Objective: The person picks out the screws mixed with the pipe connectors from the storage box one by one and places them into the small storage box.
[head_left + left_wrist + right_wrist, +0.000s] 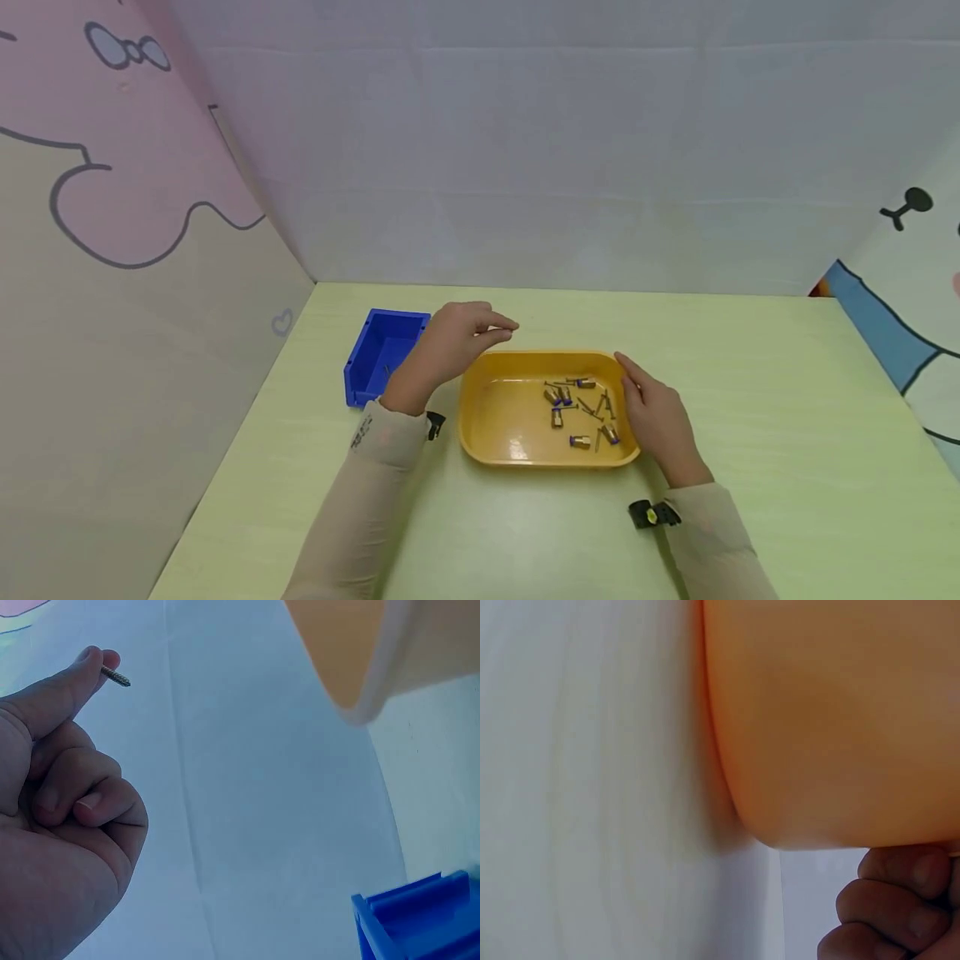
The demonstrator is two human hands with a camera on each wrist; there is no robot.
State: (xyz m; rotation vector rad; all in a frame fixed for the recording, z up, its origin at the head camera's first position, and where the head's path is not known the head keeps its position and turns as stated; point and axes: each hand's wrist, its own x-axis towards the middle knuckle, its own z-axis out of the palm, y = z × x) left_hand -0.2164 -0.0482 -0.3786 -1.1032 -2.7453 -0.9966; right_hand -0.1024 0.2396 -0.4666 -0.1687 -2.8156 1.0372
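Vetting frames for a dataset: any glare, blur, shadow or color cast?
Head: small glare spot inside the yellow tray; left wrist: bluish cast, tray rim soft, screw fairly crisp; right wrist: tray wall orange and soft, shadow beside it on the table.

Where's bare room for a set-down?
Free: table right of the right hand; table between the forearms, nearer the person than the yellow tray; inside the tray, its left half. Crowded: the tray's right half, with screws and fittings; the gap between blue bin and tray, with the left hand across it.
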